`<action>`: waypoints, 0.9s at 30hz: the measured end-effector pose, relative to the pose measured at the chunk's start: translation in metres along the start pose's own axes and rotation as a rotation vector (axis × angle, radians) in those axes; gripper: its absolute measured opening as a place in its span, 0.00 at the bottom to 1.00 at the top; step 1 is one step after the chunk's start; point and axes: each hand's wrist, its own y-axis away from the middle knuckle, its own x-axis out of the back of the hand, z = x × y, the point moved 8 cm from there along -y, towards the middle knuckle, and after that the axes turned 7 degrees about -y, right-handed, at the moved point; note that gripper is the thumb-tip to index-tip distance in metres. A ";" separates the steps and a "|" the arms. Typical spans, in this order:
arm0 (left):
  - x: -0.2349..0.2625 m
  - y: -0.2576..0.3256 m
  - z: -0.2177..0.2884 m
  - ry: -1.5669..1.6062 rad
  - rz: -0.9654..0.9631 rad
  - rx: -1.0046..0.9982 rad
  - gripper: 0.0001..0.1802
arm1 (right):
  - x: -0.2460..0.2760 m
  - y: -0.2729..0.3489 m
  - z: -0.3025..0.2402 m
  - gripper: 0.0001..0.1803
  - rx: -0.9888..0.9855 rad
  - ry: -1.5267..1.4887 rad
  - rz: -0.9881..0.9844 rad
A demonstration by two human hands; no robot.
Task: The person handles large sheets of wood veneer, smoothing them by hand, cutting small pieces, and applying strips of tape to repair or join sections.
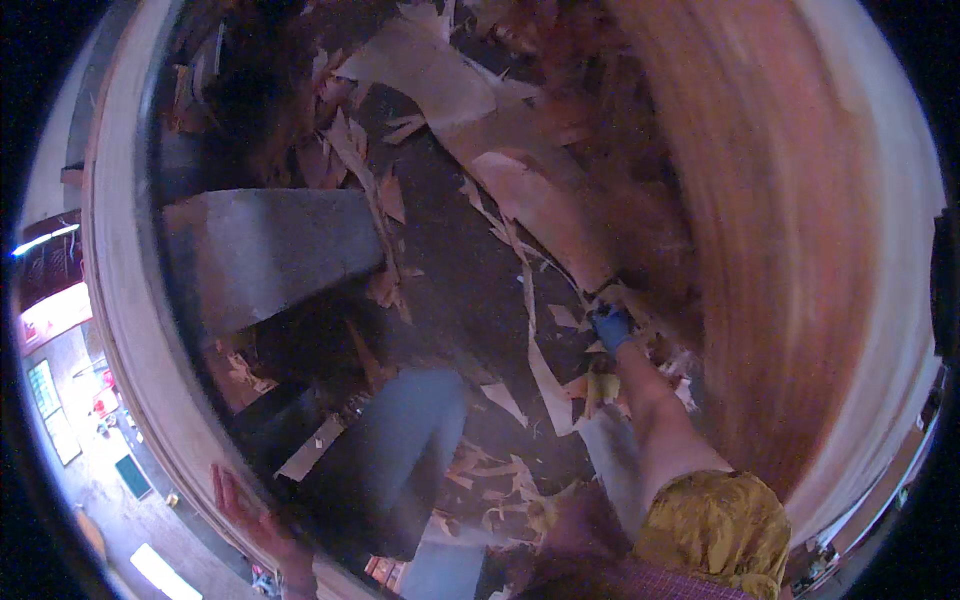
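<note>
Just beyond your right hand (611, 327), which wears a blue glove, lies a long, pale-brown, thin sheet (545, 212), its near end at your fingers and its length running away toward the upper left. Your fingers appear drawn narrow there; whether they grip the sheet, you cannot tell from this view. Your left hand (250, 515), bare, rests with fingers extended on the pale curved rim (133, 330), well apart from the sheet.

Behind your right hand, your bare forearm (655, 400) leads back to a bunched mustard-yellow sleeve (715, 530). To the right of that hand rises a broad wood-grained panel (770, 230). To its left, a narrow, torn strip (543, 380) bends over the dark floor (440, 270), with jagged fragments near it.

Between your hands stand a grey, rounded form (430, 405) and, nearer you, scattered pale scraps (485, 470). Ahead of your left hand, inside the rim, sits a grey block (285, 250). Left of that hand, outside the rim, you have a brightly lit floor (115, 520) with a dark green rectangle (132, 477) and a pale gridded panel (55, 412); any markings on these are too small to read.
</note>
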 end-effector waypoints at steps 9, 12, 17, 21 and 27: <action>-0.019 0.005 -0.010 -0.021 0.036 0.269 0.36 | 0.019 -0.078 0.021 0.18 -0.390 -1.290 0.372; -0.038 -0.018 -0.024 0.117 -0.034 0.216 0.36 | 0.038 -0.014 0.056 0.19 -0.267 -0.918 0.680; 0.013 0.020 -0.005 0.106 -0.034 0.139 0.33 | 0.182 0.071 -0.213 0.12 -0.003 -0.750 0.463; 0.017 -0.007 0.005 0.101 -0.076 0.098 0.31 | 0.300 0.136 -0.353 0.11 0.340 -0.317 0.523; 0.037 -0.013 0.008 0.152 -0.130 0.127 0.37 | 0.464 0.180 -0.569 0.17 0.556 -0.531 0.245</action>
